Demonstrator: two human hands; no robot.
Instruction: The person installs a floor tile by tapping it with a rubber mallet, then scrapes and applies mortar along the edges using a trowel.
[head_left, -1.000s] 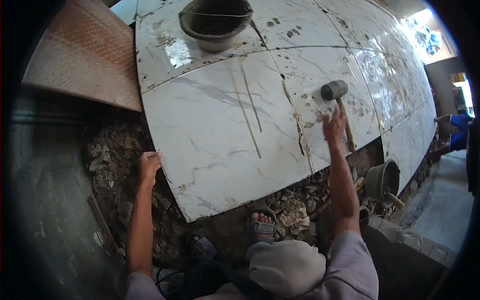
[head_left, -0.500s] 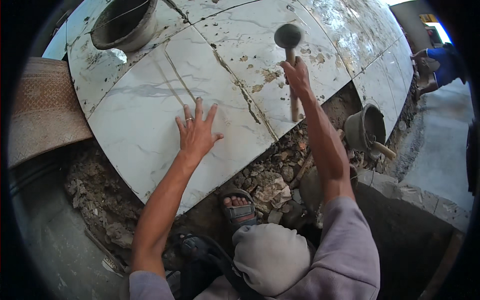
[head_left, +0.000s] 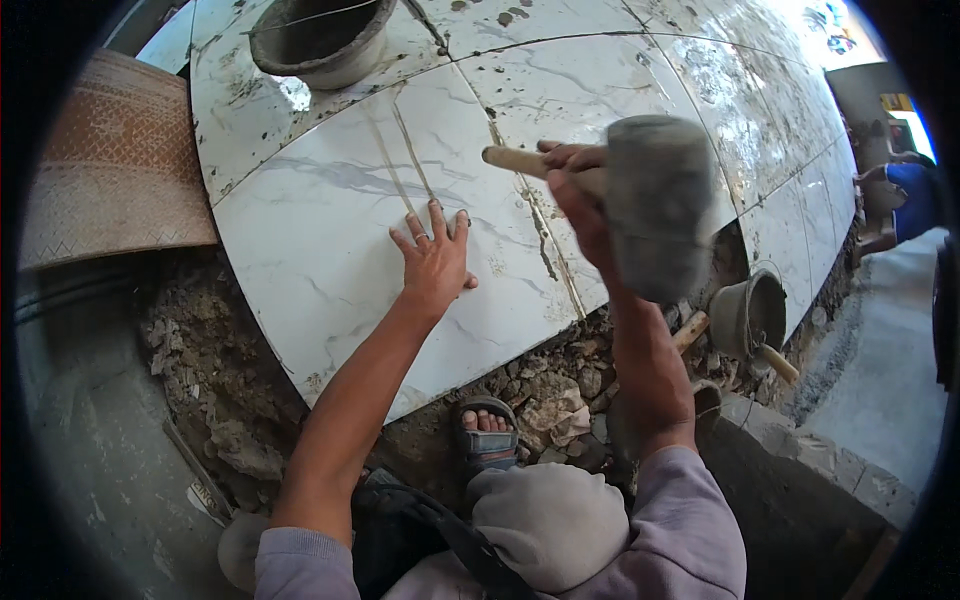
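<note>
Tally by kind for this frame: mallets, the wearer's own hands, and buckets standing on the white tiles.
Mallet: 1
Own hands: 2 (left hand, right hand)
Bucket on the white tiles: 1
Total: 4

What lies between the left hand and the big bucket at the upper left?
Between the left hand and the bucket, the head view shows white tile, marked by two brownish streaks and crossed by a joint; no tool lies there.
</note>
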